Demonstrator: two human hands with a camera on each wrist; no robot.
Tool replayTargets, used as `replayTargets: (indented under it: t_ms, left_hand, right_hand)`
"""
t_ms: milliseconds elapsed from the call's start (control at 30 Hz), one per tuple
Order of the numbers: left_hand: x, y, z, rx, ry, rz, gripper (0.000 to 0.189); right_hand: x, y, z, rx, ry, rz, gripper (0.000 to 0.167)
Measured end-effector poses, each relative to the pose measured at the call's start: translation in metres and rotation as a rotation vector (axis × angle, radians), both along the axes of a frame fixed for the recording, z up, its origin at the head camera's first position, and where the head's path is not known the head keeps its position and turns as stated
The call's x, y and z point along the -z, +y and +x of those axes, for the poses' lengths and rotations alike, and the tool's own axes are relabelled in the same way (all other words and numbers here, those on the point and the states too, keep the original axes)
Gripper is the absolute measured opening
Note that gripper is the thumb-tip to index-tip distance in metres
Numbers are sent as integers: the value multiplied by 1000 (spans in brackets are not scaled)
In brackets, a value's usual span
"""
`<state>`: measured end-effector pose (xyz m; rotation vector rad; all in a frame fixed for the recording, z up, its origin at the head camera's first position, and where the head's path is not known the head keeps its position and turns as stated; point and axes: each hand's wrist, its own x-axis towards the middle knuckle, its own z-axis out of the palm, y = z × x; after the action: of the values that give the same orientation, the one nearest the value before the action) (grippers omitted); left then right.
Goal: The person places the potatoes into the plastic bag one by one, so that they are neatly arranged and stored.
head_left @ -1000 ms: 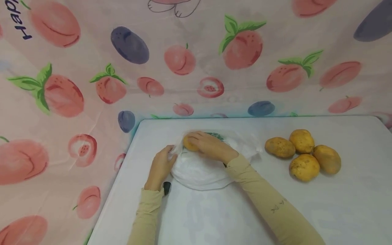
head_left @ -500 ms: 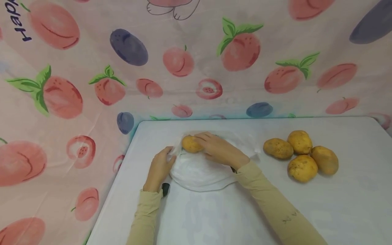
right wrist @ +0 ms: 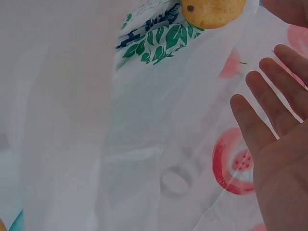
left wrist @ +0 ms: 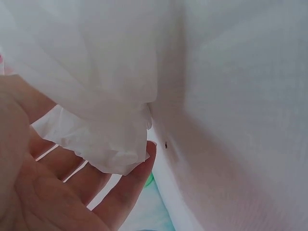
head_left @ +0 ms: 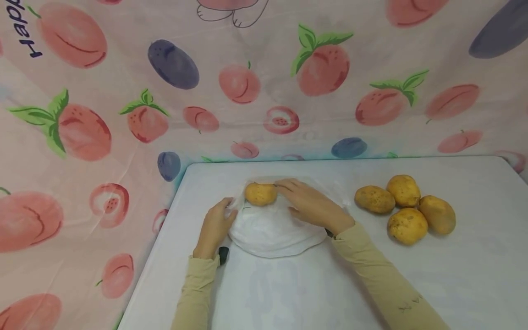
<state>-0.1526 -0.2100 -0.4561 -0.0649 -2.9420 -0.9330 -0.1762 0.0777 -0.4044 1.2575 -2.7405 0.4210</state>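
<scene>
Two hands at work over a white plastic bag [head_left: 264,234] on a white table [head_left: 313,293], seen from the head and from both wrists. The left hand [head_left: 215,225] is at the left edge of the bag, its grip clamped on the thin film, which lies between the thumb and the fingers in the left wrist view. A yellow potato [head_left: 261,194] lies at the far left part of the bag, near the left hand; whether it is inside the mouth or on top of the film cannot be told. The right hand [head_left: 311,204] is over the bag to the right of this potato, its fingertips just beside it; its grip is apart, the fingers [right wrist: 252,125] straight and spread in the right wrist view. Green leaf print [right wrist: 166,41] shows on the bag just below the potato in that view. Four further potatoes form a cluster right of the bag: the left potato [head_left: 374,199], the far potato [head_left: 403,191], the near potato [head_left: 407,226] and the right potato [head_left: 437,215]. Beige sleeves [head_left: 375,270] cover both forearms, and a small dark object [head_left: 223,255] shows beside the left wrist. Behind the table hangs a pale pink fruit-print cloth [head_left: 270,59].
</scene>
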Motion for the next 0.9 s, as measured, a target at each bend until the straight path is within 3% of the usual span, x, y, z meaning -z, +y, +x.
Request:
replayTargets:
  t_ms: [467, 900]
  left_hand:
    - [-2, 1, 1, 0, 20, 7, 40]
    - [-2, 2, 1, -9, -11, 2, 41]
  right_hand:
    - [2, 29, 5, 39, 36, -13, 67]
    - [2, 58, 12, 117, 2, -5, 68]
